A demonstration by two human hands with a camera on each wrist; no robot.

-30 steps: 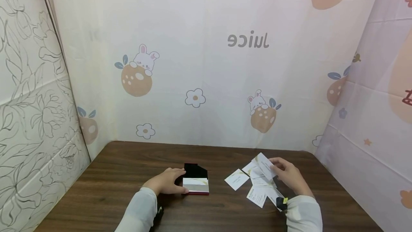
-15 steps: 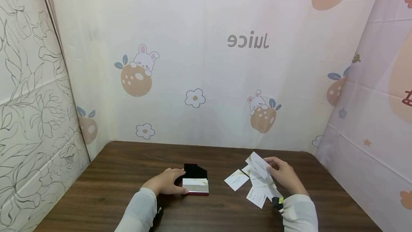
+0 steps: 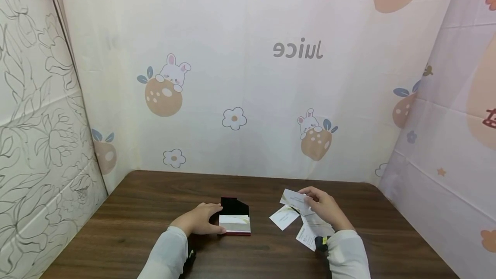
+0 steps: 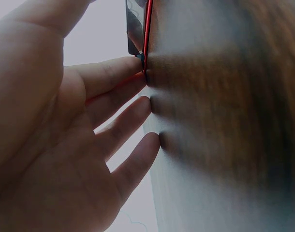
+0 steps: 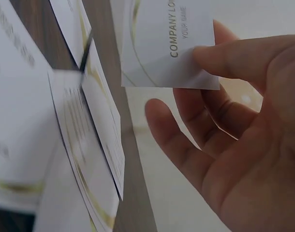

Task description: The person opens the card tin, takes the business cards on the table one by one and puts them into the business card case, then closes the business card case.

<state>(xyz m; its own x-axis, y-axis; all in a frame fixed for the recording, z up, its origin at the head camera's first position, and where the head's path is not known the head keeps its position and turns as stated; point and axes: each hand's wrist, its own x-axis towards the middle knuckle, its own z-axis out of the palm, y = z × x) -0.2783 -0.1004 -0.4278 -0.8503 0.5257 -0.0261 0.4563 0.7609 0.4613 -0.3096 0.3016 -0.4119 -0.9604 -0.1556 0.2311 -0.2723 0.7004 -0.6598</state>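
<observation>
In the head view my left hand (image 3: 199, 218) rests at the left side of a business card case (image 3: 234, 207), its thumb and fingertips touching that edge. The case lies with its black-lined flap raised back, and white cards (image 3: 234, 219) show in its front. The left wrist view has those fingers fairly straight, tips against the case's red edge (image 4: 147, 34) and the table. My right hand (image 3: 327, 208) pinches a white business card (image 5: 162, 48) between thumb and fingers, lifted over other business cards (image 3: 315, 223) on the table. The held card bears gold curves and "COMPANY LO" lettering.
A single card (image 3: 284, 218) lies at the left of the overlapping cards. The dark wooden table (image 3: 155, 193) meets a printed cloth backdrop (image 3: 248, 76) at the back, with cloth walls on both sides.
My right hand has moved left with the pinched card, which has turned and now overhangs the leftmost loose card. The left hand and the card case have stayed in place.
</observation>
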